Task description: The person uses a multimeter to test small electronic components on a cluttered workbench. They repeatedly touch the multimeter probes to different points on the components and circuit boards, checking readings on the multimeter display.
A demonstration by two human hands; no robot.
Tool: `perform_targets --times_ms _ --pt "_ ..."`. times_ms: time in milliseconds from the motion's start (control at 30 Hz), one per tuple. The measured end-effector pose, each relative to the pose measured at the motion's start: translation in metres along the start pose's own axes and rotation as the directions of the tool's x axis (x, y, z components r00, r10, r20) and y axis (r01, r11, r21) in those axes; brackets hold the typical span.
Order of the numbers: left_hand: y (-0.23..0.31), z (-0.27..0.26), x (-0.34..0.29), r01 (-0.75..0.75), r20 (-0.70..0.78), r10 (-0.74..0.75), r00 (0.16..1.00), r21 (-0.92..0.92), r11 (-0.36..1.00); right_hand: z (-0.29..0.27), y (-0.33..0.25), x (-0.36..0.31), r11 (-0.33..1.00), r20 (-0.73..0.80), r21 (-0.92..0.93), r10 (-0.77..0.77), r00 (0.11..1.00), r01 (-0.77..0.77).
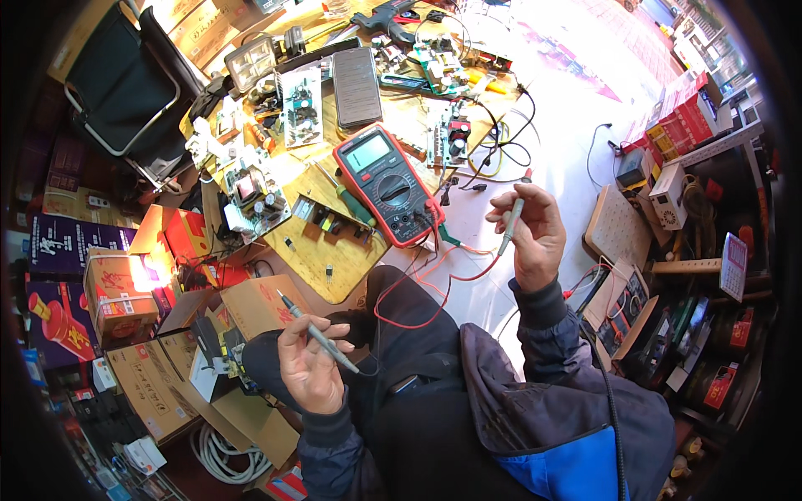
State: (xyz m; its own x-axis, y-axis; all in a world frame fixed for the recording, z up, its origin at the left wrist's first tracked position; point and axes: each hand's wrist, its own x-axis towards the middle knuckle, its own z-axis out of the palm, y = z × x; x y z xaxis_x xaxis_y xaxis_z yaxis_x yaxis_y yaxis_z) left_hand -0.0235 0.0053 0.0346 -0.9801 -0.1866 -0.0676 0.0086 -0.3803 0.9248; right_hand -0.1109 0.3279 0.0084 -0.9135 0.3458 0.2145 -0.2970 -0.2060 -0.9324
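Observation:
My left hand [311, 376], low over my lap, grips a grey test probe [322, 342] whose thin tip points up and left. Further right and higher, my right hand [537, 242] pinches a second grey test probe [511, 225]; its upper end is red, and a red lead runs from its lower end. That lead loops toward a red-cased multimeter [384, 185] lying face up at the table's near right edge. Left of the meter are a green-handled screwdriver [357, 205] and a module with a dark metal frame [330, 221]. Two small three-legged components [329, 273] rest near the table's front corner.
Circuit boards [255, 185] and a dark flat rectangular case [357, 87] crowd the wooden table [334, 288]. Cardboard boxes [150, 388] and a coil of white cable [227, 455] stand at left, below a black chair [125, 79]. Shelves with parts [702, 275] line the right.

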Motion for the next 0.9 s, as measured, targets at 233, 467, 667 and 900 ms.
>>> perform_targets --times_ms 233,467,667,900 --pt "0.013 0.003 0.018 -0.013 0.013 0.015 1.000 -0.084 0.996 -0.004 0.010 0.019 1.000 -0.196 0.010 -0.013 0.980 0.015" --pt "0.019 0.001 0.022 -0.075 0.037 0.077 0.996 -0.060 0.995 -0.002 0.013 0.029 0.994 -0.178 -0.025 -0.109 0.978 0.106" --pt "0.012 0.003 0.024 -0.138 -0.080 0.132 0.988 -0.066 0.988 -0.001 0.012 0.033 0.997 -0.160 -0.064 -0.060 0.985 0.050" --pt "0.016 0.007 0.023 -0.108 -0.187 0.096 0.978 -0.052 0.993 0.002 0.011 0.048 0.992 -0.136 -0.096 -0.097 0.986 0.084"
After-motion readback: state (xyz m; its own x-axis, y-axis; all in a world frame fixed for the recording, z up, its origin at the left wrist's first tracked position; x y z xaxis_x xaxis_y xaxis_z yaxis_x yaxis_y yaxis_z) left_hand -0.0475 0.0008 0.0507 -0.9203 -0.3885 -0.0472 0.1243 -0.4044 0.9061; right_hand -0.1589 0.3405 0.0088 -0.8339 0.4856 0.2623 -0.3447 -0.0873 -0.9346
